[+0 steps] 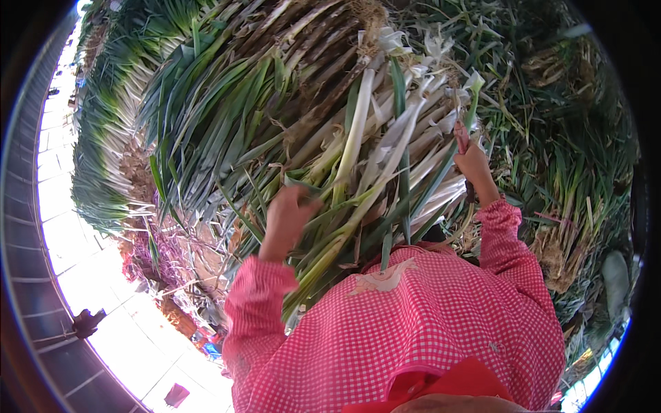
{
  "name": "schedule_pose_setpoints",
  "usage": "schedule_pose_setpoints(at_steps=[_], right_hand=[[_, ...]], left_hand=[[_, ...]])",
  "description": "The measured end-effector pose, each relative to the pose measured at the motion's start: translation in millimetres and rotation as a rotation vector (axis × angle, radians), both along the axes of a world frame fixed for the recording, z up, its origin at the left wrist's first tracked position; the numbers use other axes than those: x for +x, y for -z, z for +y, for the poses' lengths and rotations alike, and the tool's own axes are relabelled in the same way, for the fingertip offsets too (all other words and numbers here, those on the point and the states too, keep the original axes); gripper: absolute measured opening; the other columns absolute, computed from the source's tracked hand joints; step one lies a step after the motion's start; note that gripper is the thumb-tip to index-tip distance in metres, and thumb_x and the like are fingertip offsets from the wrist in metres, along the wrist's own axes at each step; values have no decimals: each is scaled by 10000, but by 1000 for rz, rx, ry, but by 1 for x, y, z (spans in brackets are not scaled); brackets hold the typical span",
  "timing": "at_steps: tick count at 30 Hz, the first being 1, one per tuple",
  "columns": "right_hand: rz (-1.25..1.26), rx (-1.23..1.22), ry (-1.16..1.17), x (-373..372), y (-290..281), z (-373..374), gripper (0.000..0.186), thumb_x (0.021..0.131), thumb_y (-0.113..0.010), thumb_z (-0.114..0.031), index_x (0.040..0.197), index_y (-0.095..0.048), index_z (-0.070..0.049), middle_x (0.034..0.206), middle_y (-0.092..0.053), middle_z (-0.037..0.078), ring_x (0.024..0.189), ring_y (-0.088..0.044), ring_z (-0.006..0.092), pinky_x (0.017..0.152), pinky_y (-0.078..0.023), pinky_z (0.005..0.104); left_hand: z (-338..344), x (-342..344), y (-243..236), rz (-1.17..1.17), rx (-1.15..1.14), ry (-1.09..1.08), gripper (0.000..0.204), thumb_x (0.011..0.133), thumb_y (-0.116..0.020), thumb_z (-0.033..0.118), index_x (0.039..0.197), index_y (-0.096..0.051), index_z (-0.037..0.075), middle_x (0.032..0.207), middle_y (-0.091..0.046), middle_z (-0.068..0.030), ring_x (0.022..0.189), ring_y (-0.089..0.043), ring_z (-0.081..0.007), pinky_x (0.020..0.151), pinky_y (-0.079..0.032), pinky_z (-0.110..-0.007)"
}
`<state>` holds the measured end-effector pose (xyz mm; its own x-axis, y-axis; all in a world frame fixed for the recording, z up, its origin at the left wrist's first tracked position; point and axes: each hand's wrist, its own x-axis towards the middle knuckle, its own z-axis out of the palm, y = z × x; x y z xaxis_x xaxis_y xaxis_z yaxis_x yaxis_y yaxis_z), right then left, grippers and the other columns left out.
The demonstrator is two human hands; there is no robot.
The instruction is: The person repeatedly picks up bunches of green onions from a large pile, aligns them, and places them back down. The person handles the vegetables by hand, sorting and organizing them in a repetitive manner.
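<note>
A large heap of long green onions (354, 131), with white stalks and green leaves, lies in front of me. My left hand (286, 217) is over the leaves at the near left of the heap. Motion smears its fingers, so their grip cannot be made out. At the right side of the white stalks, my right hand (475, 168) is closed in a fist. A thin reddish piece (461, 135) sticks up from it, its kind unclear. Loose stalks with yellow-green leaves (330, 241) slant down between my hands toward my body.
Stacked green onions (113, 148) line the far left. Trimmed leaves (530, 131) cover the right side, where a rooted bundle (561, 255) lies. Pinkish-purple strands (165, 251) sit at the lower left, beside pale floor tiles (131, 330). A dark scrap (87, 323) lies farther left.
</note>
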<state>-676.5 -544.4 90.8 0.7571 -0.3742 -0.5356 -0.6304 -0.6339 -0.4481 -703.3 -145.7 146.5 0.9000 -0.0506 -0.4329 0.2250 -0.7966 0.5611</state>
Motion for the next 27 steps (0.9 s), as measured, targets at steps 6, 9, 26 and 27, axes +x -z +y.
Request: schedule_pose_setpoints(at_steps=[6,9,26,27], right_hand=[[170,178,-425,-74,16,14,448,780,-578,-198,1206,-532,-69,964,-648,278,936,-609,459,836,-484,507],[147,-13,-304,-103,8,21,420,759,-583,-217,1125,-527,-20,930,-643,290,921,-604,477,835,-472,530],[-8,-27,-376,-111,-31,46,347,715,-626,-158,1014,-528,-12,818,-641,273,817,-616,473,720,-491,524],[-1,15,-371,-111,-33,43,357,721,-619,-163,1033,-531,-15,835,-639,285,830,-609,480,727,-485,533]], left_hand=[[42,106,130,65,524,61,288,797,-667,219,1015,-636,34,1037,-639,-211,994,-613,-380,825,-501,-466],[48,124,177,-295,565,197,320,754,-672,179,1042,-638,45,1091,-639,-195,1012,-619,-374,814,-518,-474],[21,163,-175,-556,-142,243,473,838,-710,393,1132,-620,33,815,-650,-101,657,-605,-141,560,-537,-258],[12,174,-203,-350,-59,196,470,827,-710,449,1048,-646,39,738,-630,-68,637,-589,-138,544,-503,-286]])
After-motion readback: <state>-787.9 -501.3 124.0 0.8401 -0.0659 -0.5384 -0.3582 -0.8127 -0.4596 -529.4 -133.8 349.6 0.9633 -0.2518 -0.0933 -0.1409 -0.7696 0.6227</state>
